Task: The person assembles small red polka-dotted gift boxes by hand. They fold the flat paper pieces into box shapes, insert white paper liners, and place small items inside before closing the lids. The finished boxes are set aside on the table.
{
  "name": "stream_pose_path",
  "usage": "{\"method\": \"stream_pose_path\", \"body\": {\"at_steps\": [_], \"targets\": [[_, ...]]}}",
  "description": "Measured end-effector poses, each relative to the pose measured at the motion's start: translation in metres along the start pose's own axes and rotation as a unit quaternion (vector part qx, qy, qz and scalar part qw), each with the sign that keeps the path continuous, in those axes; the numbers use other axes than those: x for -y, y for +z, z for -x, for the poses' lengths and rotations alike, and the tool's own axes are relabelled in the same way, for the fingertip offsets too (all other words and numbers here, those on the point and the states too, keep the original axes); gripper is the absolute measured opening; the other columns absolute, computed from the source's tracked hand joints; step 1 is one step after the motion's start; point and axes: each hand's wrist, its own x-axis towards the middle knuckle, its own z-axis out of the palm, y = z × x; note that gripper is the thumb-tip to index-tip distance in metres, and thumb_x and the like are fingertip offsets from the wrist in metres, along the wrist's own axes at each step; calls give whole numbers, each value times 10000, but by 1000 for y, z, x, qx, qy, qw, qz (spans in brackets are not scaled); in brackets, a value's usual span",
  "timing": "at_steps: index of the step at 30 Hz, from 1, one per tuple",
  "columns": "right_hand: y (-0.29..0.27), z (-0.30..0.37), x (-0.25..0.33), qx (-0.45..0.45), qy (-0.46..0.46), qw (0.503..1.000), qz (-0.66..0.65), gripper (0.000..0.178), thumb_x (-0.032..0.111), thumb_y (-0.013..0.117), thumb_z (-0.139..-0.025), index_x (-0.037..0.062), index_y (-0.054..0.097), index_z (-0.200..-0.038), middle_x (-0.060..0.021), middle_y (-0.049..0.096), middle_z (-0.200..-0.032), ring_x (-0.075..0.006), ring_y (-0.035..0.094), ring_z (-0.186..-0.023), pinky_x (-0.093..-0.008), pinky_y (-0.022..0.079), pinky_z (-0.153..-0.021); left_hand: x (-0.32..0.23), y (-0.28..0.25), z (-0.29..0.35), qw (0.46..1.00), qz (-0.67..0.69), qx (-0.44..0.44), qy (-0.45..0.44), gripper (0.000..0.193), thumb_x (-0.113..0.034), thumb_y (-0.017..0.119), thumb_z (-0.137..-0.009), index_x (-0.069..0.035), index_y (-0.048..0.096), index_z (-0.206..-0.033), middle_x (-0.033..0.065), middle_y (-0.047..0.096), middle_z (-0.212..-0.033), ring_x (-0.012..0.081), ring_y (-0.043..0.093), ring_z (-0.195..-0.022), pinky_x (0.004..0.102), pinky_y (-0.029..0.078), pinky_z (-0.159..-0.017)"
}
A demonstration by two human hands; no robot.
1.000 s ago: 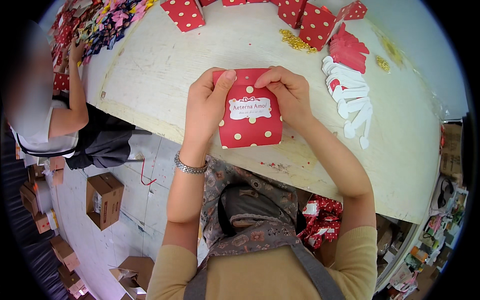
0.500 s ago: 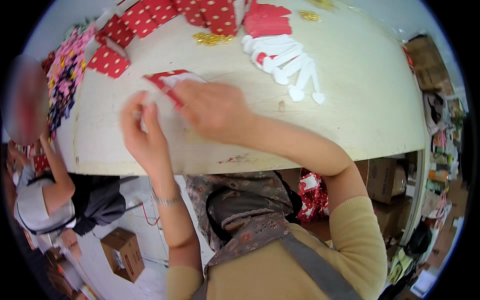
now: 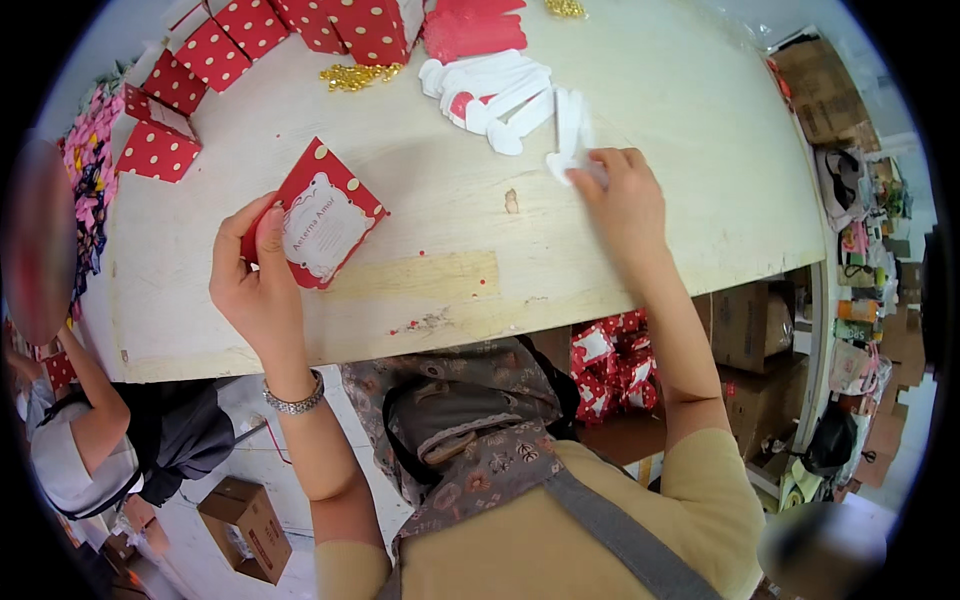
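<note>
My left hand (image 3: 262, 275) grips a small red gift box (image 3: 362, 198) with cream dots by its left edge, thumb on the front. Tilted above the table, the box shows a white, wavy-edged printed label (image 3: 325, 228). My right hand (image 3: 628, 205) is at the near right end of a fanned pile of white strips (image 3: 490, 90) with heart-shaped ends. Its thumb and fingers close at the end of one white strip (image 3: 567, 125), which is slightly blurred. Part of that grip is hard to make out.
Red dotted boxes (image 3: 160, 150) line the far left, with pink and navy bows (image 3: 85, 170) beyond. Gold ties (image 3: 360, 77) and red strips (image 3: 475, 30) lie at the back. Below the table are wrapped red pieces (image 3: 612, 370) and cartons (image 3: 740, 325). A co-worker (image 3: 85, 440) sits left.
My right hand has left the red box and moved right to the white strips. My left hand now holds the box, its label turned into view. The view has shifted slightly.
</note>
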Motion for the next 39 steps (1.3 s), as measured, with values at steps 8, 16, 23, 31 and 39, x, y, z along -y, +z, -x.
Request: {"method": "stream_pose_path", "body": {"at_steps": [8, 16, 23, 31, 39], "targets": [[-22, -25, -34, 87, 19, 968, 236, 165, 180, 620, -787, 28, 683, -809, -125, 644, -724, -318, 615, -593, -390, 508, -575, 6, -1, -6, 999, 44, 26, 4, 148, -88, 616, -892, 10, 636, -1001, 41, 641, -920, 71, 562, -801, 186, 447, -719], [-31, -33, 67, 123, 32, 880, -458, 161, 108, 599, -869, 13, 703, -947, -57, 694, -833, -111, 625, -656, -255, 487, -582, 16, -17, -15, 1000, 15, 20, 6, 148, -51, 605, -881, 32, 627, -1002, 55, 647, -943, 96, 575, -861, 219, 457, -782], [8, -38, 206, 273, -50, 827, -490, 156, 139, 674, -807, 2, 693, -879, -74, 686, -735, -90, 643, -637, -219, 486, -546, 9, -27, -23, 985, 121, 94, -79, 136, -43, 591, -878, 8, 629, -999, 59, 635, -862, 102, 544, -756, 221, 446, -692], [21, -31, 211, 203, -111, 848, -478, 112, 122, 672, -792, 21, 670, -843, -84, 676, -720, -121, 646, -618, -241, 488, -552, 16, -27, -24, 993, 58, 85, 54, 137, 0, 640, -810, 2, 601, -942, 71, 563, -803, 151, 527, -697, 248, 432, -633], [76, -99, 128, 9, -139, 950, -280, 163, 161, 652, -826, 36, 672, -929, -124, 631, -787, -251, 594, -589, -336, 489, -561, 12, -22, -13, 992, 83, 98, -18, 140, 50, 627, -797, -11, 588, -916, 91, 644, -961, 160, 584, -793, 246, 464, -681]]}}
